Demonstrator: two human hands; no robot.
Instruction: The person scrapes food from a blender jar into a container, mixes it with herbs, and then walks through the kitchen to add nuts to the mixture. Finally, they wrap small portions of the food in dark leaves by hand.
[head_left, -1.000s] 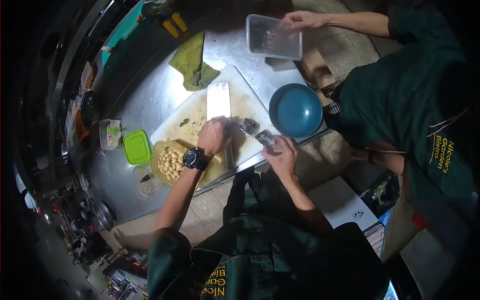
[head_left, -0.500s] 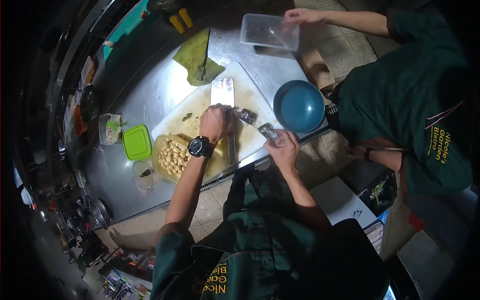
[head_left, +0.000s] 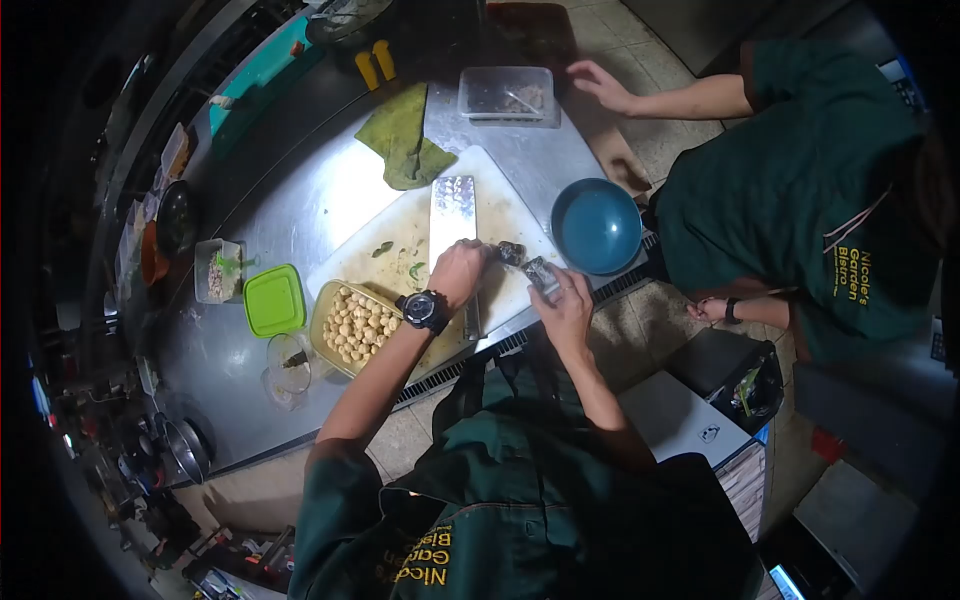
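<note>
In the head view, my left hand (head_left: 461,273), with a black watch at the wrist, is closed at the near end of a dark bundle (head_left: 510,253) in clear plastic. My right hand (head_left: 566,312) grips a second dark piece in clear plastic wrap (head_left: 540,274), right beside the first. Both pieces are over a white cutting board (head_left: 350,245); what is inside the wrap is too small to make out. Partly under my left hand, a wide-bladed cleaver (head_left: 454,205) lies flat on the board. Green scraps (head_left: 416,270) lie left of the cleaver.
A yellowish tub of round pale balls (head_left: 356,325) stands left of my forearm, near a green lid (head_left: 274,301). A blue bowl (head_left: 597,226) is at the right. Behind are a green cloth (head_left: 405,140) and clear container (head_left: 506,94). A co-worker's hand (head_left: 604,88) hovers beside it.
My left hand has moved right, off the cleaver's side toward the first dark bundle. The co-worker has let go of the clear container, which now rests on the table.
</note>
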